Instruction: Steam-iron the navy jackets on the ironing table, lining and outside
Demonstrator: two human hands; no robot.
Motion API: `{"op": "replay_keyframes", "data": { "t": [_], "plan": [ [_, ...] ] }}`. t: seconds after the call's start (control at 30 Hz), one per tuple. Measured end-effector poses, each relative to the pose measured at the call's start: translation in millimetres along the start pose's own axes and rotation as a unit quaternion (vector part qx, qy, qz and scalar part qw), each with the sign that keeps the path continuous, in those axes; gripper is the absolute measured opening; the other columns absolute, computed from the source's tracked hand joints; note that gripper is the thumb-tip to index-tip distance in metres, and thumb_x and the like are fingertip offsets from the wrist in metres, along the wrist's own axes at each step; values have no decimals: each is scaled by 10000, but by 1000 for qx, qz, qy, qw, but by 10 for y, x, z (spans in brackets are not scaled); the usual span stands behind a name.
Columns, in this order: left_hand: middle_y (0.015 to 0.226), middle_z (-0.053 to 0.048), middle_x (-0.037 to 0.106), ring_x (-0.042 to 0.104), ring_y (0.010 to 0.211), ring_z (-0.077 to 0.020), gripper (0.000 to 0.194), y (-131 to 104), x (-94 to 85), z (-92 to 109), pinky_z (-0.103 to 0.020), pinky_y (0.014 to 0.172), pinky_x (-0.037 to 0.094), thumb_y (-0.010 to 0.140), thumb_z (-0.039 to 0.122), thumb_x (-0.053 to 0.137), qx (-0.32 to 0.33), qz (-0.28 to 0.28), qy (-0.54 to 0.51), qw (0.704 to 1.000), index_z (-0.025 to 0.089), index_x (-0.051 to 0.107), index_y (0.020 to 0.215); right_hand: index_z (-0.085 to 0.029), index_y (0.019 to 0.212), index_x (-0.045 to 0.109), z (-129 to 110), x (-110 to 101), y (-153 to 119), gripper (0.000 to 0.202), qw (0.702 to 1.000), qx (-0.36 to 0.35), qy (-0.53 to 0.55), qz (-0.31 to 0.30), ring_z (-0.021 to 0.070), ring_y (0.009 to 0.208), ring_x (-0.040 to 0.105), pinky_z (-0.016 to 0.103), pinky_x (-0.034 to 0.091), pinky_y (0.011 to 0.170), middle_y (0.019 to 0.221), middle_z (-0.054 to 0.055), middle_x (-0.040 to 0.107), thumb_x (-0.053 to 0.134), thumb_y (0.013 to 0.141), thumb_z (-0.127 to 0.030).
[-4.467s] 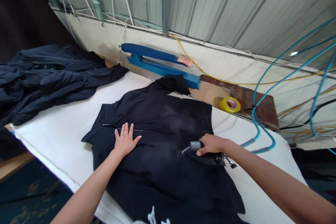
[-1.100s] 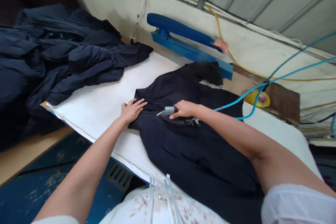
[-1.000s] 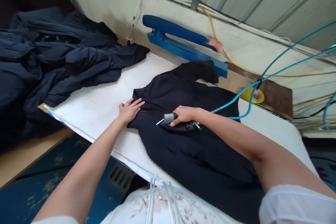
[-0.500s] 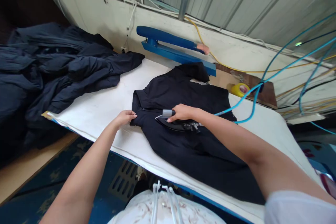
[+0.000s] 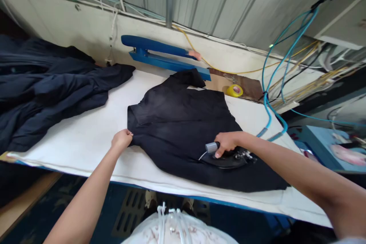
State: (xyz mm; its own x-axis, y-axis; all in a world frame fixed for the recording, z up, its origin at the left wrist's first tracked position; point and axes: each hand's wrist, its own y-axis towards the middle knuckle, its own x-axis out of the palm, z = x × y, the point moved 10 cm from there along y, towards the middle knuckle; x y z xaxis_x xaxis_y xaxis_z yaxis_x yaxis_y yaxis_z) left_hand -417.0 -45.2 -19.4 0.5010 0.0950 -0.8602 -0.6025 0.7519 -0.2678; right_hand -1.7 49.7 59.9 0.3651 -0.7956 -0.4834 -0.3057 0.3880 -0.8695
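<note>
A black jacket [image 5: 177, 114] lies spread on the white padded table [image 5: 94, 137], its collar toward the left. My left hand [image 5: 122, 139] pinches the near edge of that collar. With my right hand [image 5: 228, 144] I grip the handle of a steam iron [image 5: 225, 160], whose pointed tip faces left. The iron's soleplate is down on the lower right part of the jacket, toward the near sleeve. Blue hoses [image 5: 268, 118] run up from behind the iron; my forearm hides where they join it.
Dark padded garments [image 5: 57, 84] are heaped at the left. A blue sleeve board [image 5: 168, 61] stands along the wall. Behind the jacket, a yellow tape roll [image 5: 234, 90] rests on a brown board [image 5: 251, 85]. Yellow cables cross the wall at right.
My right hand has slid the iron right and nearer me, from beside the collar to the lower part of the jacket. My left hand still pinches the collar. The view has shifted right.
</note>
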Motion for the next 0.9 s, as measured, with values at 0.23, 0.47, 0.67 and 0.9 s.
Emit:
{"op": "replay_keyframes", "data": {
  "t": [0.23, 0.47, 0.67, 0.9],
  "plan": [
    [1391, -30, 294, 193, 1273, -302, 523, -446, 203, 1427, -498, 978, 226, 790, 337, 414, 294, 68, 114, 946, 317, 324, 1305, -192, 852, 655, 402, -236, -263, 609, 970, 7, -15, 243, 238, 816, 592, 264, 399, 632, 901, 99, 648, 484, 587, -712],
    [1441, -50, 152, 38, 1307, -328, 625, -315, 628, 1193, -603, 974, 93, 827, 517, 194, 211, -1, 160, 964, 240, 100, 1379, -150, 982, 628, 1196, -248, -25, 682, 962, 143, -13, 233, 279, 879, 580, 317, 420, 669, 996, 147, 617, 517, 577, -688],
    [1440, -100, 141, 33, 1286, -400, 773, -482, 631, 1332, -620, 956, 51, 744, 672, 217, 179, 11, 157, 971, 244, 106, 1377, -154, 1011, 612, 1041, -731, -123, 755, 940, 117, -8, 322, 282, 905, 570, 323, 419, 696, 1011, 159, 612, 398, 611, -758],
    [1438, -111, 144, 31, 1284, -401, 805, -536, 887, 1232, -592, 976, 43, 740, 676, 198, 163, 26, 183, 969, 204, 81, 1382, -180, 961, 647, 340, -549, 235, 742, 968, -21, -14, 248, 257, 842, 595, 283, 428, 632, 990, 127, 629, 478, 535, -763]
  ]
}}
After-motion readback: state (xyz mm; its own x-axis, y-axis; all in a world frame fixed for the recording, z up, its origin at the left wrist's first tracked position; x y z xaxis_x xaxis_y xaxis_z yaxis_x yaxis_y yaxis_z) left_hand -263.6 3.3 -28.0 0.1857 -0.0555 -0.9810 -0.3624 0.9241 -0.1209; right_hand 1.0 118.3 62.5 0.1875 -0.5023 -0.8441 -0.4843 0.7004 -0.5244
